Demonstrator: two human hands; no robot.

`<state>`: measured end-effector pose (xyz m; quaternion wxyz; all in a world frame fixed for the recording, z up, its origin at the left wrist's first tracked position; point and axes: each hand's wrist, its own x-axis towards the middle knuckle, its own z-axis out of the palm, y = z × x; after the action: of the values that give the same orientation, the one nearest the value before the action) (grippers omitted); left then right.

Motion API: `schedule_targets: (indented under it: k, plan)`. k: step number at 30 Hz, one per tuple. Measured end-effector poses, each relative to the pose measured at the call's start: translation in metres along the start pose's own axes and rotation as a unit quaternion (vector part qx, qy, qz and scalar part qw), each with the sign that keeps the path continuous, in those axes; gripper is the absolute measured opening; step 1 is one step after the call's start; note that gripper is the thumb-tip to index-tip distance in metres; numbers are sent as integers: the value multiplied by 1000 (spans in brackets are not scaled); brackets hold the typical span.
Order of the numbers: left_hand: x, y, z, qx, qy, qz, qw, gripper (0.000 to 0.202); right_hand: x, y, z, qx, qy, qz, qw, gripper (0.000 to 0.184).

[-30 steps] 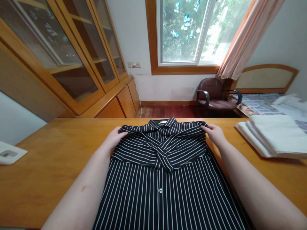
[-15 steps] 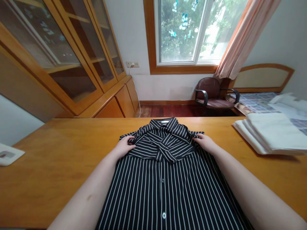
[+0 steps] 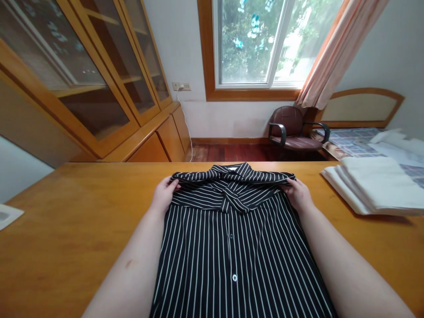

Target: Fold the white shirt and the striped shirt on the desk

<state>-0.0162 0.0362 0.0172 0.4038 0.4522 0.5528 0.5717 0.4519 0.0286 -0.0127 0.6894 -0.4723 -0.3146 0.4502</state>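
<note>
A black shirt with white stripes lies front up on the wooden table, its collar at the far edge and its lower end out of view. A tie-like strip crosses below the collar, and buttons run down the middle. My left hand pinches the shirt at its left shoulder edge. At the opposite shoulder, my right hand grips the cloth between thumb and fingers. Between the two hands the shoulder fabric is stretched out sideways.
A stack of folded white cloth sits on the right of the wooden table. A white object is at the left edge. Beyond stand a glass-door cabinet, a maroon armchair and a bed.
Both hands have moved outward, and the shirt's shoulders are now pulled wider and straighter. The shirt's front has shifted slightly away from me.
</note>
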Motion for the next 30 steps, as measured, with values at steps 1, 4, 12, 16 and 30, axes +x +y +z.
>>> schedule_targets:
  k: [1, 4, 12, 16, 30]
  plan:
    - [-1, 5, -4, -48, 12, -4, 999, 32, 3, 0, -1, 11, 11, -1, 1000, 18]
    - [-2, 18, -17, -146, 18, -34, 989, 22, 7, -1, -4, 20, 38, 4, 999, 14]
    - [-11, 14, -42, 27, -113, -264, 958, 19, -5, -19, -11, -297, 27, -98, 949, 24]
    - [-12, 15, -37, 223, -163, -210, 938, 42, -14, -33, -2, -464, -3, -75, 883, 51]
    - [6, 0, -22, 510, -225, -16, 830, 30, -9, -20, 0, -665, -187, -40, 722, 39]
